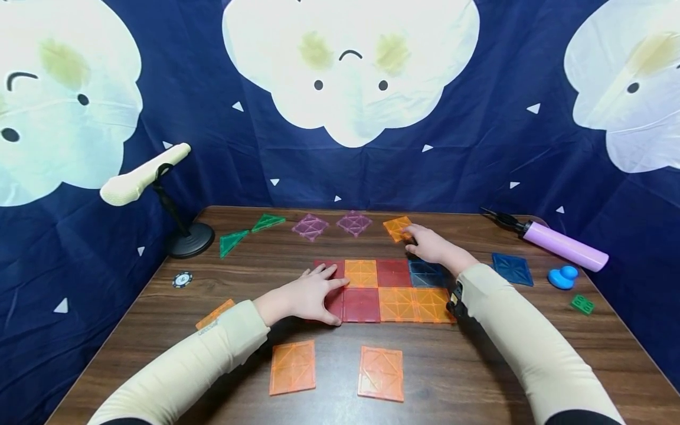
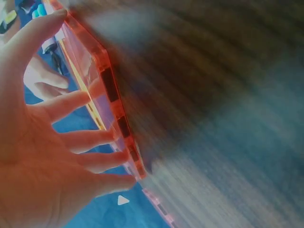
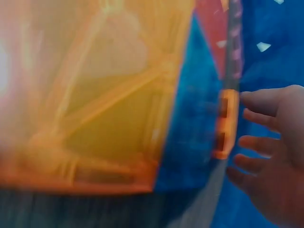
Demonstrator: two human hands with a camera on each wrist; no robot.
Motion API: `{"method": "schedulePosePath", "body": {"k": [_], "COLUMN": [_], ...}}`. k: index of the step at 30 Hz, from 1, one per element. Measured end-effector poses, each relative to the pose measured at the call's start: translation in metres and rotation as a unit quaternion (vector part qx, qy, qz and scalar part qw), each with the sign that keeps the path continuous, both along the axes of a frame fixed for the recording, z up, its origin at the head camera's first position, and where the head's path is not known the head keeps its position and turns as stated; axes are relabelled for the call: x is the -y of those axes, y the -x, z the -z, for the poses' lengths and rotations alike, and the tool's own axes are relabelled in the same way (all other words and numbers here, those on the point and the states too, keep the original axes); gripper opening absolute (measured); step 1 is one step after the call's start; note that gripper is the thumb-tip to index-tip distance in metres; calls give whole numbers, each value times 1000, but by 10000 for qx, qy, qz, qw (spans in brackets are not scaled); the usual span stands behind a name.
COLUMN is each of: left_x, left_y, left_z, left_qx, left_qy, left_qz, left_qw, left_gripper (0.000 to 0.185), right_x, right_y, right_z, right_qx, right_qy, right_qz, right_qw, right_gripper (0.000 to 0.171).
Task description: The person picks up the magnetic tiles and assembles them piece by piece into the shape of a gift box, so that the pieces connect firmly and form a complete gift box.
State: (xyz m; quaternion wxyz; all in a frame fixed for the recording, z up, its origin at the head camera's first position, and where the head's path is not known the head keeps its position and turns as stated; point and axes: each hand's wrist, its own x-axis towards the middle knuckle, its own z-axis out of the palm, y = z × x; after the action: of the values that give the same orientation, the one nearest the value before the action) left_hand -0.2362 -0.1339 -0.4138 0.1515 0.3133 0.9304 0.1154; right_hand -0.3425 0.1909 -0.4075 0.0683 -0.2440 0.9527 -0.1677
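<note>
A two-row block of see-through magnetic tiles lies flat mid-table, with red tiles (image 1: 361, 305), orange tiles (image 1: 417, 305) and a dark blue tile (image 1: 426, 274). Fingers spread, my left hand (image 1: 310, 295) rests on the red tiles at the block's left end, hiding part of them. The left wrist view shows its fingertips along the red edge (image 2: 111, 85). Behind the block, my right hand (image 1: 435, 245) reaches to a loose orange tile (image 1: 395, 228), fingertips at its right side. In the right wrist view the fingers are extended beside that orange tile (image 3: 229, 123); contact is unclear.
Two orange tiles (image 1: 293, 367) lie in front. Purple tiles (image 1: 310, 226) and green triangles (image 1: 268, 222) lie behind. A blue tile (image 1: 512, 269), pump (image 1: 563, 245), blue knobbed piece (image 1: 563, 277) and green brick (image 1: 582, 304) are right; a chip (image 1: 182, 279) and black stand (image 1: 189, 239) left.
</note>
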Motion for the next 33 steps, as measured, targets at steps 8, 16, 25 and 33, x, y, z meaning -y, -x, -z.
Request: {"method": "schedulePosePath", "body": {"k": [8,16,25,33], "left_x": [-1,-2,-2,-2], "left_y": [0,-1,-1,-1], "left_z": [0,0,-1,-1], "left_qx": [-44,-13,-19,32], "left_qy": [-168,-169,-89,-137], "left_qz": [3,-25,-27,-21], "left_qw": [9998,9999,10000,9999], "left_gripper": [89,89,90,90], "right_x": [7,17,21,23], "right_y": [12,-7,-26,-33], "right_z": [14,11,9,7], "right_qx": [-92,-582,-664,-674], "right_qy": [-267,-562,-460,-534], "right_qz": [133,-333,-848,-1120], "right_qw": [9995,9962,9931,9900], "right_gripper": [47,39,36,37]}}
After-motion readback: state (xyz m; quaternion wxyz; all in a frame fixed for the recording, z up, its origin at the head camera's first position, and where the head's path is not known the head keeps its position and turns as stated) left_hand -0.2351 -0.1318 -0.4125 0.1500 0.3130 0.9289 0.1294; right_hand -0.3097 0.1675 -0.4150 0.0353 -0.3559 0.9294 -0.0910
